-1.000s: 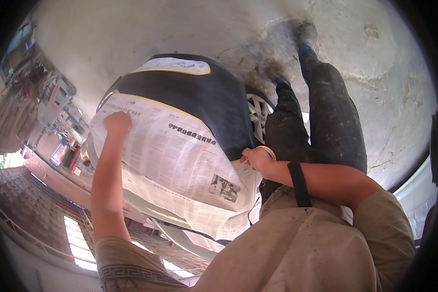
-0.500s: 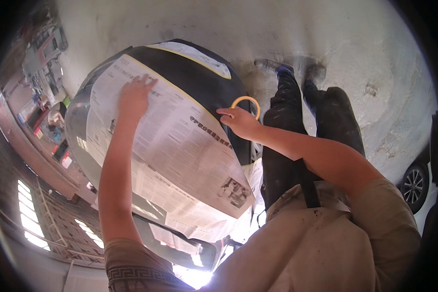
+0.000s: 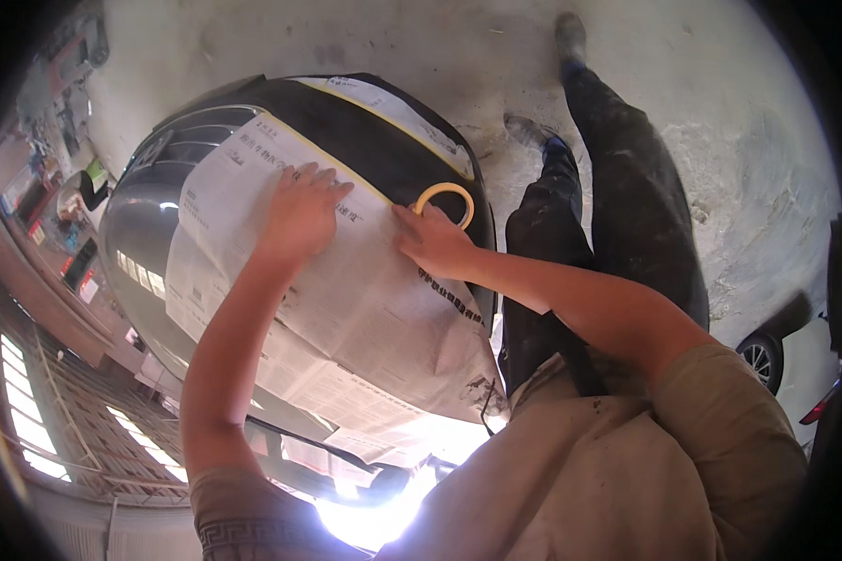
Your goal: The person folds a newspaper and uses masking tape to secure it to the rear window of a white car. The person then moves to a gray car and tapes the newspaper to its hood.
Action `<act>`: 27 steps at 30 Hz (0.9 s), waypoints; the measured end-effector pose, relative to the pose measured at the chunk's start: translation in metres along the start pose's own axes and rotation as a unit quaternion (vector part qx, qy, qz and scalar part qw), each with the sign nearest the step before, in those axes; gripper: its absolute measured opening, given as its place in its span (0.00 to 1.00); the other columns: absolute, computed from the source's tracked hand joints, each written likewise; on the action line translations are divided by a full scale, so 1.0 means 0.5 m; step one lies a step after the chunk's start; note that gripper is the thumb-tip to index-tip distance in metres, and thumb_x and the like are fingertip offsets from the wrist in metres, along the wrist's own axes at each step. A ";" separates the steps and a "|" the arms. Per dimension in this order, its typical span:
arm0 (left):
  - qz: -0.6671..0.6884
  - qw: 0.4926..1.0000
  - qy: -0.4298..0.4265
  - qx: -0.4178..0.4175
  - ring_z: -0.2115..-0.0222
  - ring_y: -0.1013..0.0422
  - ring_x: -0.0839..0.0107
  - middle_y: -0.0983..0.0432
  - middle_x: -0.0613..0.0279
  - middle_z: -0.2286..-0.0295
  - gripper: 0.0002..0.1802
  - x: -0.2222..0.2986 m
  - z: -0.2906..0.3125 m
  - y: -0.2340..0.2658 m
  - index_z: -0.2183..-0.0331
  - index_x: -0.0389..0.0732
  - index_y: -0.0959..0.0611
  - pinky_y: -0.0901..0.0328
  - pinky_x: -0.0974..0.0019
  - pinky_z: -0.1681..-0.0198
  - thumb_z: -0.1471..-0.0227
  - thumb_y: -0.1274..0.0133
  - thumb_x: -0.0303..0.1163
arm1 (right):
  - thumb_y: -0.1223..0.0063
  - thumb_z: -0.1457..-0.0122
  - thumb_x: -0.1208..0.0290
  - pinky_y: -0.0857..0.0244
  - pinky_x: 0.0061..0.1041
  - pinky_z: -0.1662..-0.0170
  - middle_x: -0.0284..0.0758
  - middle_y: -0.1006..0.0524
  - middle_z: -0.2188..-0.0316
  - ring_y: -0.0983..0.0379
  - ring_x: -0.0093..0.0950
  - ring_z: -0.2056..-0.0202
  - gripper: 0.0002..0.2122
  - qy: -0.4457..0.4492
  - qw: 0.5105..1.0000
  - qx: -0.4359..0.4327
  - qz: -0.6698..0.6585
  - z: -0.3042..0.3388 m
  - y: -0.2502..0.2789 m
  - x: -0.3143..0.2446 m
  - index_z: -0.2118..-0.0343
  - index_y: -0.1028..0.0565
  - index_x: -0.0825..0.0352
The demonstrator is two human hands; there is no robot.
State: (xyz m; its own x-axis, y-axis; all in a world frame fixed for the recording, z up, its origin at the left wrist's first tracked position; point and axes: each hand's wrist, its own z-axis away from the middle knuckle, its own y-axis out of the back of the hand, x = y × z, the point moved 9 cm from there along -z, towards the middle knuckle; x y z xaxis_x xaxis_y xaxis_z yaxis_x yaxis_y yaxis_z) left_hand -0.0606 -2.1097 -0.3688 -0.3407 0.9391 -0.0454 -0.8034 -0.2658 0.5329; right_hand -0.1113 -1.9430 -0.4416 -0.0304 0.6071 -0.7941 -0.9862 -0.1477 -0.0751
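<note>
A large newspaper sheet point(image 3: 225, 220) covers part of a glossy dark car body point(image 3: 131, 229). Yellow masking tape point(image 3: 372, 187) runs along its far edge, beside a bare black section point(image 3: 346, 122). My left hand point(image 3: 304, 213) lies on the paper with its fingers spread near that taped edge. In my right hand point(image 3: 437, 245) is a roll of yellow masking tape point(image 3: 469, 199). Its fingertips touch the paper's edge at the end of the tape line. Whether tape is pinched under them is hidden.
Beyond the black section, a smaller paper piece point(image 3: 398, 110) is edged with yellow tape. My legs point(image 3: 641, 187) are to the right of the car on the stained floor point(image 3: 739, 178). Another car's wheel point(image 3: 761, 363) shows at far right. Workshop clutter point(image 3: 47, 215) lines the left.
My left hand has slid right along the paper's taped edge. My right hand with the tape roll has shifted slightly left. The paper looks more wrinkled, and one foot has stepped farther away.
</note>
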 end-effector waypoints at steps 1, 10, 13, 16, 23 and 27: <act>0.012 1.000 0.002 0.003 0.34 0.38 0.58 0.28 0.59 0.38 0.29 -0.007 -0.005 0.003 0.43 0.55 0.18 0.49 0.47 0.29 0.44 0.50 0.24 | 0.52 0.35 0.56 0.35 0.41 0.42 0.54 0.30 0.48 0.33 0.47 0.42 0.30 0.001 1.000 -0.008 0.001 -0.011 0.004 -0.003 0.33 0.35 0.65; 0.083 0.996 -0.007 -0.033 0.34 0.39 0.58 0.27 0.58 0.40 0.18 -0.067 -0.058 0.007 0.52 0.47 0.13 0.48 0.48 0.30 0.44 0.47 0.29 | 0.49 0.35 0.57 0.32 0.41 0.47 0.53 0.29 0.51 0.30 0.46 0.47 0.32 -0.030 0.994 -0.105 0.013 -0.074 0.019 -0.052 0.30 0.39 0.63; 0.087 0.993 -0.043 -0.059 0.34 0.40 0.59 0.28 0.58 0.40 0.15 -0.082 -0.103 0.022 0.54 0.44 0.13 0.49 0.48 0.29 0.43 0.44 0.34 | 0.49 0.35 0.56 0.32 0.41 0.45 0.54 0.30 0.48 0.30 0.46 0.45 0.33 -0.048 0.985 -0.164 0.019 -0.099 0.030 -0.071 0.29 0.41 0.63; 0.097 0.990 -0.080 -0.056 0.39 0.34 0.59 0.25 0.58 0.44 0.13 -0.105 -0.150 0.016 0.58 0.43 0.13 0.49 0.48 0.30 0.43 0.42 0.38 | 0.50 0.34 0.56 0.32 0.42 0.43 0.54 0.30 0.45 0.31 0.46 0.43 0.33 -0.055 0.981 -0.188 0.007 -0.114 0.041 -0.090 0.29 0.41 0.64; 0.193 0.965 -0.043 -0.170 0.54 0.25 0.59 0.18 0.58 0.61 0.12 -0.206 -0.241 0.000 0.68 0.44 0.14 0.45 0.52 0.34 0.49 0.35 0.42 | 0.51 0.33 0.55 0.32 0.43 0.42 0.54 0.31 0.44 0.31 0.47 0.43 0.33 -0.078 0.972 -0.220 -0.019 -0.132 0.030 -0.080 0.29 0.44 0.64; 0.191 0.946 -0.032 -0.258 0.58 0.23 0.57 0.17 0.55 0.67 0.13 -0.244 -0.275 -0.022 0.70 0.43 0.13 0.41 0.54 0.38 0.51 0.32 0.42 | 0.50 0.33 0.54 0.32 0.44 0.44 0.55 0.30 0.47 0.30 0.48 0.44 0.33 -0.024 0.985 -0.166 -0.034 -0.125 0.032 -0.082 0.29 0.42 0.63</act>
State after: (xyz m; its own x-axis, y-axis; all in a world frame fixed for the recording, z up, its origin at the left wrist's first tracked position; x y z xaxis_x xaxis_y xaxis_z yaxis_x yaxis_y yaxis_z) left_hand -0.0772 -2.2514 -0.4852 -0.6379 0.7596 0.1268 -0.7644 -0.6445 0.0152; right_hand -0.1157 -2.0189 -0.4481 0.0181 0.6592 -0.7518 -0.8788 -0.3481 -0.3263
